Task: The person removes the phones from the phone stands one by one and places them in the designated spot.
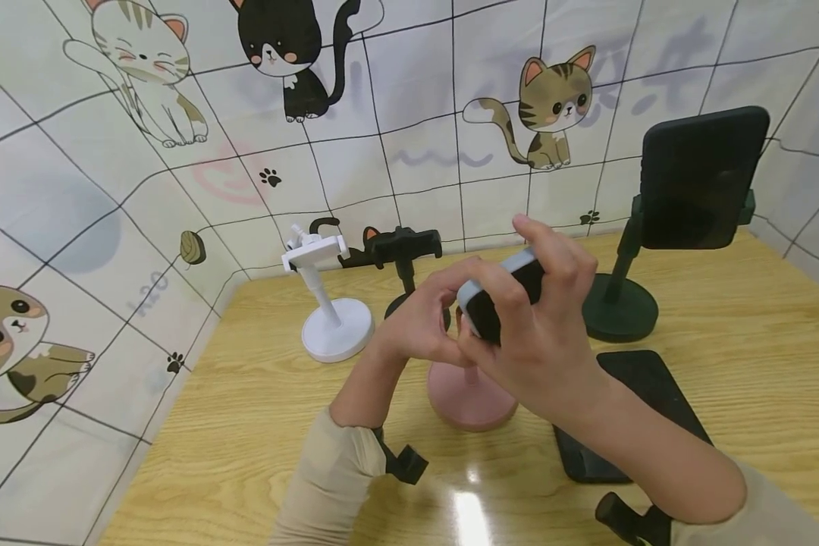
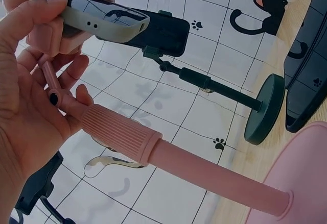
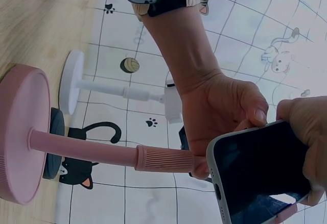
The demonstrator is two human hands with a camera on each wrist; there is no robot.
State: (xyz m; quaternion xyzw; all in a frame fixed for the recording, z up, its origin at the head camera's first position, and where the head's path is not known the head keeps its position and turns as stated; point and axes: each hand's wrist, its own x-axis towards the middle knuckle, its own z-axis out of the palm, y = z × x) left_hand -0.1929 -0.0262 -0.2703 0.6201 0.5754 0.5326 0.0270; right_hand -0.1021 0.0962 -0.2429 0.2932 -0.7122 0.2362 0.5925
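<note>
A pink phone stand rises from its round base (image 1: 471, 402) on the table. In the left wrist view, its ribbed collar (image 2: 122, 132) and tilted stem lead up to a pink clamp (image 2: 46, 38). My left hand (image 1: 426, 315) grips that clamp, with fingers behind and beside it. My right hand (image 1: 546, 326) holds a smartphone (image 3: 260, 168) in a pale case, thumb and fingers around its edges. The phone sits at the clamp, its dark screen showing in the right wrist view. How far the clamp closes on it is partly hidden by my hands.
Behind stand a white phone stand (image 1: 337, 334) and a black phone stand (image 1: 406, 246). To the right, a dark green stand (image 1: 619, 307) bears a dark-screened device (image 1: 703, 182). A black tablet-like device (image 1: 648, 387) lies under my right forearm. A cat-patterned cloth (image 1: 416, 136) hangs behind the table.
</note>
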